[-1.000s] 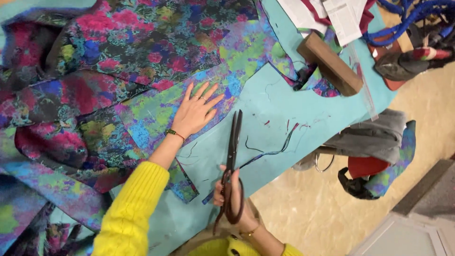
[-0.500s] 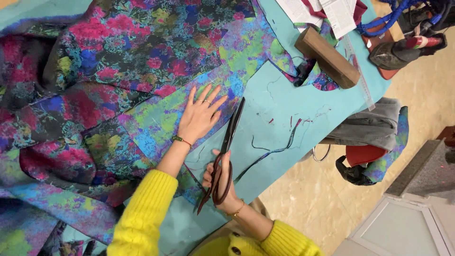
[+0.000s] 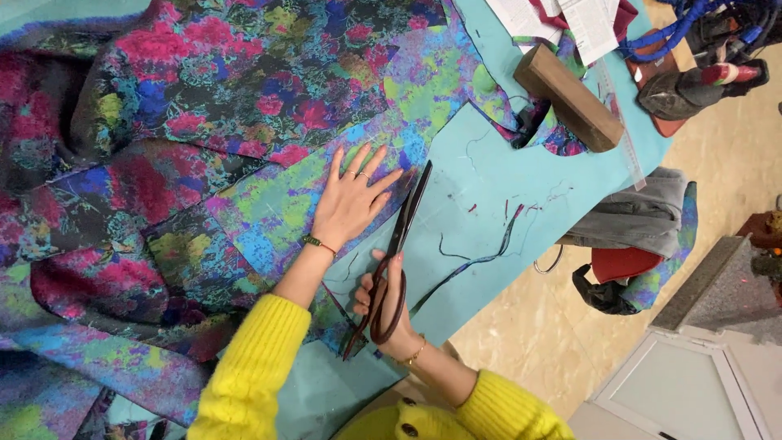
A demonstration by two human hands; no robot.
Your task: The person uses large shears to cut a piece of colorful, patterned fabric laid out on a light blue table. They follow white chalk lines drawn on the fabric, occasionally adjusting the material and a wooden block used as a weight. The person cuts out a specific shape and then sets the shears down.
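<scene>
My left hand (image 3: 352, 200) lies flat with fingers spread on a multicoloured floral fabric (image 3: 228, 138), pressing it onto the turquoise table (image 3: 481, 204). My right hand (image 3: 387, 314) grips the dark handles of a long pair of scissors (image 3: 399, 253). The blades point away from me along the fabric's cut edge, just right of my left hand. Both arms wear yellow sleeves.
A thin dark fabric strip (image 3: 481, 253) and small scraps lie right of the scissors. A wooden block (image 3: 568, 96), a clear ruler (image 3: 623, 134) and papers (image 3: 562, 20) sit at the table's far corner. Grey cloth (image 3: 639, 216) hangs off the edge above a tiled floor.
The scissors have slid forward along the fabric edge, their tips now level with my left fingers. My left hand stays pressed flat on the fabric.
</scene>
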